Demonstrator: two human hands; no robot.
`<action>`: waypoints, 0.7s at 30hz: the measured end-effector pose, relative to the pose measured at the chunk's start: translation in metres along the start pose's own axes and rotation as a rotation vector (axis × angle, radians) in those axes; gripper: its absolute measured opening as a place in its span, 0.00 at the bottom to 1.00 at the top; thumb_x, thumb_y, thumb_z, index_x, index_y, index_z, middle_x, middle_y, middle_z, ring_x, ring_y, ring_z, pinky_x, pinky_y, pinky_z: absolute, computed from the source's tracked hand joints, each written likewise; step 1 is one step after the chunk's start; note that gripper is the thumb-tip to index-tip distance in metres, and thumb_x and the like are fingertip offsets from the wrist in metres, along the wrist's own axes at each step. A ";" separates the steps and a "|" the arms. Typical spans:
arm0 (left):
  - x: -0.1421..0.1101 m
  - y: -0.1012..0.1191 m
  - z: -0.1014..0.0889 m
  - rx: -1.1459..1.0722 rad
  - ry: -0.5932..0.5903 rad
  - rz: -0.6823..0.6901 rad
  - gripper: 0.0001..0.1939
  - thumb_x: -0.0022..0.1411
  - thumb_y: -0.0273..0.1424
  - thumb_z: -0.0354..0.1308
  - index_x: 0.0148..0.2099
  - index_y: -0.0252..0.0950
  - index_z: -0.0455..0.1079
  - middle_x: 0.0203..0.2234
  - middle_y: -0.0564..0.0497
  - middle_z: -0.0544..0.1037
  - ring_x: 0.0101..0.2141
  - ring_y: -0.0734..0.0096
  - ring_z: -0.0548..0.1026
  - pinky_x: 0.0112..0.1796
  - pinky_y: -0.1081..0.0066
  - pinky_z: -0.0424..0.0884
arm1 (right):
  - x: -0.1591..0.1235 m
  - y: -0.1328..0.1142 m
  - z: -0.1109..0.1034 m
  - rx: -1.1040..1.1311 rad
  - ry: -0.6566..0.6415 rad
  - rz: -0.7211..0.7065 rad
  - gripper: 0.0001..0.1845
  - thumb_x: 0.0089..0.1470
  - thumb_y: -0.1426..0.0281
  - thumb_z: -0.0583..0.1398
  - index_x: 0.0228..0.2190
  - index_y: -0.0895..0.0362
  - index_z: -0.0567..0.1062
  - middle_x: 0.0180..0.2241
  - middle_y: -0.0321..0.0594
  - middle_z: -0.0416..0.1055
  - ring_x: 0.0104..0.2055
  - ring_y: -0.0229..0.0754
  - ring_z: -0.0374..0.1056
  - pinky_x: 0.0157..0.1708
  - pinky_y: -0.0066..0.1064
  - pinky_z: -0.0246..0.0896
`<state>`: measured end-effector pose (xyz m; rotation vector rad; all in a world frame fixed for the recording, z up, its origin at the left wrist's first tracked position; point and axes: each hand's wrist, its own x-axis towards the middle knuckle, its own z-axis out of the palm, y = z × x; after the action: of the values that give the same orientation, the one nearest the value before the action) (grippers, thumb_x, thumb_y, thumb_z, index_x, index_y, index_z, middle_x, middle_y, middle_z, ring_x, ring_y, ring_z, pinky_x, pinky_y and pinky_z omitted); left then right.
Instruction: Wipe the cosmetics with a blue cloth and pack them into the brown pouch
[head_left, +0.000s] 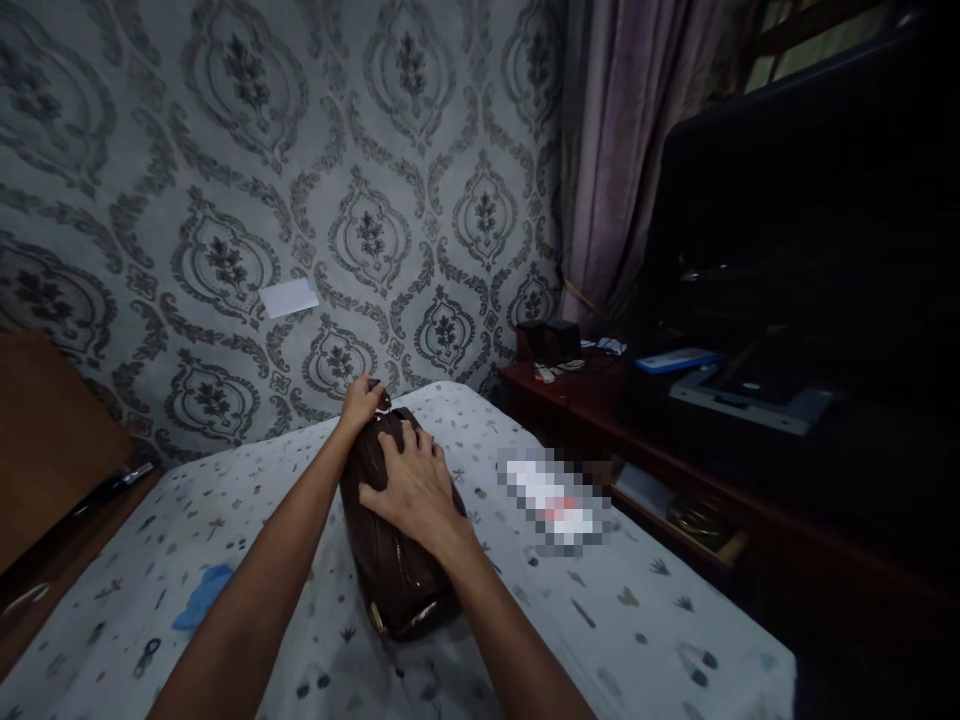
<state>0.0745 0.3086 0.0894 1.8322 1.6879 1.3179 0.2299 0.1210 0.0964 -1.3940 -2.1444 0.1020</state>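
A dark brown leather handbag [375,545] lies on the bed, its long side running away from me, with gold zips at its near end. At the bag's far end, my left hand [361,402] is closed round a short brown strap, beside a small metal ring. My right hand [414,485] rests on top of the bag with its fingers spread, pressing against the leather. The bag's far side is partly hidden under my hands.
A patterned white sheet [585,640] covers the bed. A blue cloth [201,597] lies left of my forearm, and a pixelated item [555,500] lies to the right. On the right stands a dark red desk [540,395] with an open drawer [675,510]. Wallpaper is ahead.
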 end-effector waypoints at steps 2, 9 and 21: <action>-0.003 0.003 -0.003 -0.082 -0.044 0.004 0.15 0.67 0.38 0.57 0.50 0.32 0.70 0.41 0.47 0.77 0.37 0.67 0.77 0.39 0.62 0.77 | 0.000 0.000 0.000 -0.012 0.010 -0.005 0.33 0.53 0.55 0.58 0.55 0.61 0.69 0.63 0.64 0.58 0.62 0.66 0.57 0.56 0.55 0.54; -0.015 0.018 -0.014 -0.305 -0.159 0.071 0.18 0.56 0.46 0.59 0.31 0.36 0.65 0.21 0.53 0.76 0.25 0.68 0.78 0.32 0.67 0.76 | -0.001 -0.001 -0.001 -0.011 0.005 -0.010 0.35 0.53 0.54 0.59 0.57 0.61 0.66 0.63 0.65 0.57 0.62 0.66 0.56 0.56 0.55 0.53; -0.020 0.026 -0.016 -0.131 -0.181 0.171 0.14 0.50 0.42 0.62 0.30 0.36 0.67 0.19 0.57 0.71 0.24 0.72 0.71 0.28 0.73 0.65 | -0.003 -0.002 -0.005 0.128 -0.069 0.086 0.41 0.48 0.54 0.64 0.59 0.60 0.63 0.67 0.63 0.47 0.68 0.65 0.47 0.62 0.54 0.44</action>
<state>0.0803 0.2784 0.1088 1.9874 1.3468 1.2515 0.2315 0.1164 0.1001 -1.4266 -2.0937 0.3196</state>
